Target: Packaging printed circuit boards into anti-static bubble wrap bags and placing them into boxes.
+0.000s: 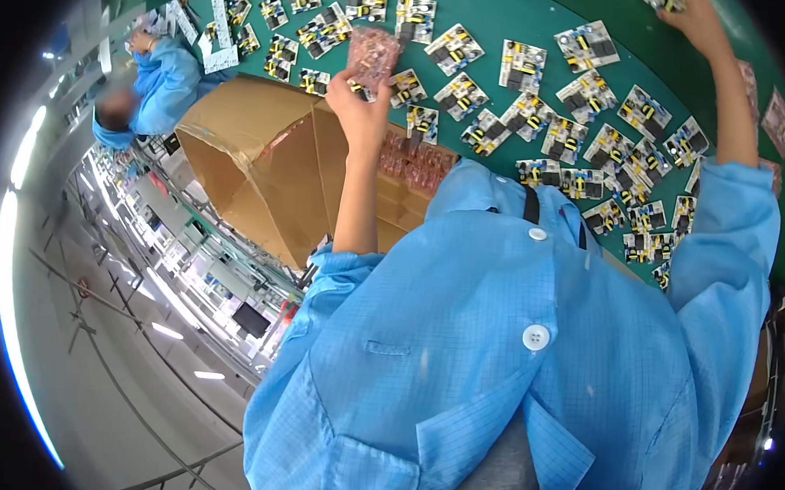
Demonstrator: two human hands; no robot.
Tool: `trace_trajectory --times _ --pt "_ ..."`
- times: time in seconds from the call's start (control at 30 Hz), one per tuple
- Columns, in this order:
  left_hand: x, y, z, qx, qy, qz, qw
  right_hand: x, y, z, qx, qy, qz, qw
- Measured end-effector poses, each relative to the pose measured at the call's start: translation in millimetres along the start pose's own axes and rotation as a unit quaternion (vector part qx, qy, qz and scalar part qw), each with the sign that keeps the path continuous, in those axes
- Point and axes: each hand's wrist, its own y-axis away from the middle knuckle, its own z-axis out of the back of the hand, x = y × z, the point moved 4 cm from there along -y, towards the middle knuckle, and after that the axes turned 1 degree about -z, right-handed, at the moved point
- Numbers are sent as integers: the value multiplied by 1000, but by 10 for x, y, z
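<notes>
A pink packet is gripped in the left hand and a circuit board in the right, above a green worktop.

In the head view, the pink packet [374, 56] is held up by the fingers of the left hand [358, 108], over the near edge of the green worktop [508, 9] and just beside an open cardboard box [249, 125]. Inside the box, rows of pink packets [409, 169] are seen. The circuit board [661, 1] is pinched in the right hand [698, 24] at the upper edge, where it is partly cut off. Between the hands, the worktop is covered by loose boards [523, 67]. At the left, white strips [218, 27] are reached by a co-worker in blue [167, 82].
</notes>
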Motion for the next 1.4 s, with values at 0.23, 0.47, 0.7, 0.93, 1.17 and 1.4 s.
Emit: trace_trajectory --times 0.23,0.47,0.7,0.93,1.17,1.4 --pt "225 -209 -188 46 -18 17 999 -409 694 -200 83 -220 -74 969" --pt "390 -412 -406 132 13 77 988 -287 1897 0 24 -332 -248 910" --pt "242 -666 -356 201 95 -205 953 -437 2560 81 -46 -351 -298 886" --pt "-192 -446 102 197 406 68 890 -1161 3001 635 -289 -483 -383 732" --pt "-2319 -433 -528 406 453 -13 794 -2779 3255 1056 -355 -375 -490 702" --pt "-4360 -423 -1271 528 461 -60 711 -3439 2476 1353 -308 -207 -430 823"
